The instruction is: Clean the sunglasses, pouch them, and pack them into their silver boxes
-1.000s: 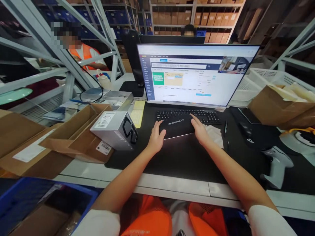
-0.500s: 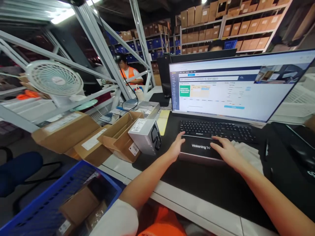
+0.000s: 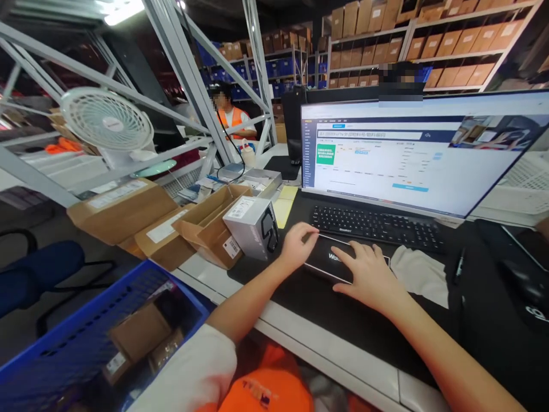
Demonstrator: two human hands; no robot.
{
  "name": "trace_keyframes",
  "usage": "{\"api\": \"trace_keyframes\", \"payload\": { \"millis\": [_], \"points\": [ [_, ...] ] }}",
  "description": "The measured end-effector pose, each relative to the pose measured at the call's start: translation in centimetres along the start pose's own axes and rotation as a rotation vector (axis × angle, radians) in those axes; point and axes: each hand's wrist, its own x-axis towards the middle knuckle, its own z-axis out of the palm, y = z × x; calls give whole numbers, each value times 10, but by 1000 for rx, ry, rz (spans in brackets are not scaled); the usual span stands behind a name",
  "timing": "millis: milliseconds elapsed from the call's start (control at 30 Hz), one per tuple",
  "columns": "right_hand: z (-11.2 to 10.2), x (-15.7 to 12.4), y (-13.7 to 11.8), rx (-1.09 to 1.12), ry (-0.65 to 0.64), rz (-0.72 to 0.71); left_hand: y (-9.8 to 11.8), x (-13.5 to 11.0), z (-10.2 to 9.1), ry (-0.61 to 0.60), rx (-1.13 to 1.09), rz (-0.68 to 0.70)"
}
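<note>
A flat black box (image 3: 329,256) with white lettering lies on the black desk mat, just in front of the black keyboard (image 3: 377,226). My left hand (image 3: 297,246) grips the box's left end, fingers curled over its top edge. My right hand (image 3: 368,276) lies spread flat on the box's top, covering its right half. A silver product box (image 3: 253,226) with a black picture on its side stands a little to the left of my left hand.
A wide monitor (image 3: 424,154) stands behind the keyboard. Open and closed cardboard boxes (image 3: 171,226) lie left of the mat, a white fan (image 3: 107,123) behind them. A blue crate (image 3: 98,337) with parcels sits low left. A white cloth (image 3: 420,274) and pen lie right. A person in an orange vest sits far back.
The view has swung left. My right hand slid from the box's right end onto its top, and the box has shifted slightly left and toward me. My left hand stays on its left end.
</note>
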Motion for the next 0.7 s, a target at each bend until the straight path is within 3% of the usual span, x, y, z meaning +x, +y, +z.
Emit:
{"api": "trace_keyframes", "payload": {
  "millis": [100, 167, 233, 333, 467, 567, 633, 700],
  "points": [
    [1, 5, 6, 11, -57, 25, 32, -10, -34, 322, 371, 576],
    [0, 8, 13, 57, -113, 38, 45, -14, -63, 590, 581, 725],
    [-2, 11, 19, 92, -139, 52, 44, -15, -91, 719, 743, 637],
    [-5, 11, 22, 120, -129, 36, 24, -16, -114, 595, 859, 391],
    [-6, 8, 27, 148, -93, -16, 1, -24, -113, 462, 860, 388],
    [-10, 4, 34, 117, 16, -23, 7, -20, -108, 373, 809, 431],
    [-16, 1, 39, 89, 113, -9, 19, -8, -107, 403, 685, 454],
    [-24, -2, 46, 82, 221, 13, 33, 11, -106, 534, 469, 436]
  ]
}}
